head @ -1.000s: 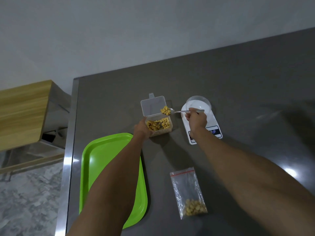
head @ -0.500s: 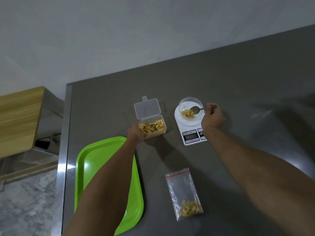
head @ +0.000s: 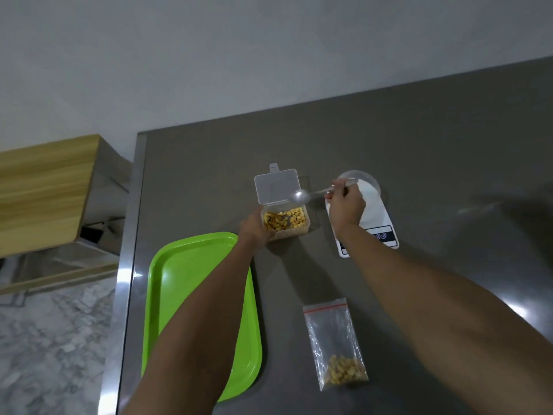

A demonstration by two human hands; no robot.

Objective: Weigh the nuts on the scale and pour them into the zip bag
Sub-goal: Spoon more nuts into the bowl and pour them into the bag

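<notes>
A clear plastic box of yellow nuts (head: pixel 285 220) stands on the dark table with its hinged lid (head: pixel 276 185) open at the back. My left hand (head: pixel 253 227) grips the box's left side. My right hand (head: pixel 347 205) holds a metal spoon (head: pixel 300 196), whose empty bowl hovers over the box's far right corner. The hand covers much of the white scale (head: pixel 380 232) and the clear bowl (head: pixel 366 182) on it, so the bowl's contents are hidden. A zip bag (head: pixel 335 342) with a red strip lies nearer me, some nuts at its bottom.
A bright green tray (head: pixel 182 295) lies at the table's left, partly under my left forearm. The table's metal left edge (head: pixel 127 265) drops to a marble floor. A wooden cabinet (head: pixel 45 193) stands to the left beyond it.
My right hand tipped a spoonful of nuts into the bowl on the scale, then swung the empty spoon back left over the box. My left hand stayed on the box.
</notes>
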